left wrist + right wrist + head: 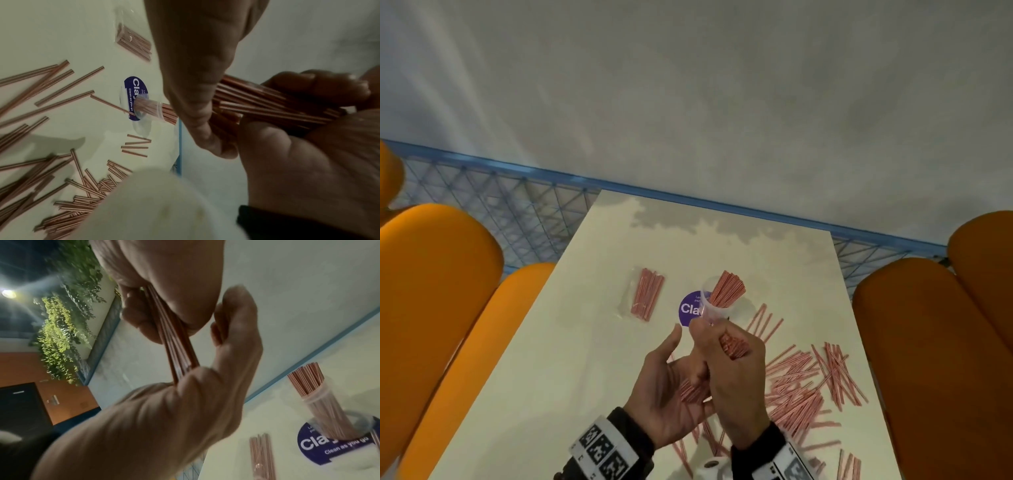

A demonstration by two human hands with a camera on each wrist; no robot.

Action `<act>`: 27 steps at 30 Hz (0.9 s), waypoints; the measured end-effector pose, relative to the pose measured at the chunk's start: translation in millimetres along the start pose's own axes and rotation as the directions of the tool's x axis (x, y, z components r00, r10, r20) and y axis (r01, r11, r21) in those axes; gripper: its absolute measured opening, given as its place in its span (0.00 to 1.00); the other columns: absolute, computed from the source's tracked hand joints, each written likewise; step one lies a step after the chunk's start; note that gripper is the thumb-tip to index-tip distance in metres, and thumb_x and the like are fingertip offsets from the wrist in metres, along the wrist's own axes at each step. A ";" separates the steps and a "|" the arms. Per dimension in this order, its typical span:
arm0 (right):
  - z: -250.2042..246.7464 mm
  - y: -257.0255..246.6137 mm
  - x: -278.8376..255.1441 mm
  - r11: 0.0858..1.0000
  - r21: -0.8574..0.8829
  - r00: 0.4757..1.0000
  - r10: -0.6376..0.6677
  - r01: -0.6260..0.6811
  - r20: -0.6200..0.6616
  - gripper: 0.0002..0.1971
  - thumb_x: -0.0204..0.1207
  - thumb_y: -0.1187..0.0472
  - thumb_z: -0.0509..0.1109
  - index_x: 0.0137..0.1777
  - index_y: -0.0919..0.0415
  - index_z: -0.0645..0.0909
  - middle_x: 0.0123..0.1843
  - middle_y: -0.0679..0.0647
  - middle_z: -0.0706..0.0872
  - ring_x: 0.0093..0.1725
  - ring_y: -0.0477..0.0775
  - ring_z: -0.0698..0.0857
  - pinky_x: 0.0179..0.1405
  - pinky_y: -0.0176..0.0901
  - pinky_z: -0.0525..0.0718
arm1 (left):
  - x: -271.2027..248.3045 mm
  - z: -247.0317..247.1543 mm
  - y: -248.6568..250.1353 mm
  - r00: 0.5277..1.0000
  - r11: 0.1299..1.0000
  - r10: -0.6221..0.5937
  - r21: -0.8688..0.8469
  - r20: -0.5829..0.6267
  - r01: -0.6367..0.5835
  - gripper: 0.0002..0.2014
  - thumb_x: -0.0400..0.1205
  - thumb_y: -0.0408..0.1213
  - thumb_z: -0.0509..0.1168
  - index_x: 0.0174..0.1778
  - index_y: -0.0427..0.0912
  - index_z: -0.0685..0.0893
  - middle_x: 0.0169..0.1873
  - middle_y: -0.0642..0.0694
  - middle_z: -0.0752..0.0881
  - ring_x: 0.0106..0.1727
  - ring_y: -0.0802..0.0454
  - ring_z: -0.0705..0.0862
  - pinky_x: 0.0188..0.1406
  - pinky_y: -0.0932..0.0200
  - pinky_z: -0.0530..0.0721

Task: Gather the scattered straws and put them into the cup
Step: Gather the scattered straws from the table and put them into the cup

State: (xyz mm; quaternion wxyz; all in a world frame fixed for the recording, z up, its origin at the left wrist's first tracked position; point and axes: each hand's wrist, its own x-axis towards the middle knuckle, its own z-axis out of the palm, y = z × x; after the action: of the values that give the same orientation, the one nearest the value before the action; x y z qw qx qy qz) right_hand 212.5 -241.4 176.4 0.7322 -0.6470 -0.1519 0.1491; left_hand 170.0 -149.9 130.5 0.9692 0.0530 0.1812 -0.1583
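Observation:
A clear plastic cup stands on the purple sticker and is packed with pink straws. Just in front of the cup my right hand grips a bundle of straws, held above the table. My left hand meets it from the left, thumb up, fingers curled round the bundle's near end. The wrist views show the bundle pinned between both hands, with the cup beyond. Many loose straws lie scattered to the right.
A clear bag of straws lies left of the cup. A white roll sits at the table's near edge under my wrists. Orange chairs flank the cream table. A few straws lie right of the cup.

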 end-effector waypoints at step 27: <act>-71.3 33.9 53.9 0.508 -0.842 0.931 0.366 -0.181 0.021 0.23 0.82 0.47 0.64 0.24 0.51 0.69 0.23 0.48 0.75 0.23 0.43 0.72 0.26 0.31 0.72 | 53.6 -26.9 11.3 0.906 -0.460 0.395 0.821 -0.151 0.337 0.15 0.76 0.55 0.67 0.45 0.47 0.87 0.31 0.56 0.83 0.33 0.58 0.81 0.43 0.56 0.86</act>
State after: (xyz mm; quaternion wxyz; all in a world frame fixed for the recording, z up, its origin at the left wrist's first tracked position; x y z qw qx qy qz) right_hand 290.5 -279.4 136.1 0.2893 -0.9117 -0.1705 0.2367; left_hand 212.0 -150.3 86.3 0.3791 0.8923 0.1568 -0.1886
